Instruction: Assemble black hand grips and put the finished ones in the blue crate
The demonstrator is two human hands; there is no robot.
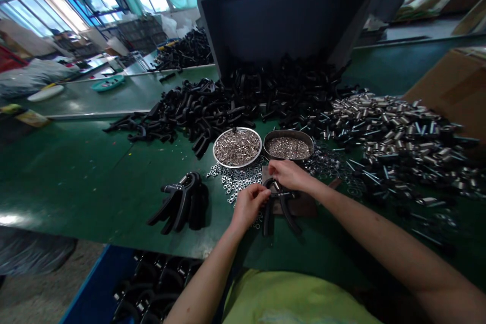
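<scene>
A black two-armed plastic clamp [279, 208] lies on a small dark block [304, 205] at the front of the green table [76, 172]. My left hand [248, 205] pinches the clamp's joint from the left. My right hand [289, 174] grips the same joint from above and the right. Both hands have their fingers closed around the clamp's top, where a small metal piece shows. Just beyond them stand a round dish of silver pins [237, 147] and a dark dish of small metal parts [288, 146].
A stack of similar black clamps [182, 203] lies to the left. A big heap of black parts [228, 101] spills from a tilted grey bin [288, 15]. Silver-tipped pieces [395, 136] pile on the right. Loose nuts [235, 182] scatter nearby. A blue crate [91, 293] with clamps sits below the table edge.
</scene>
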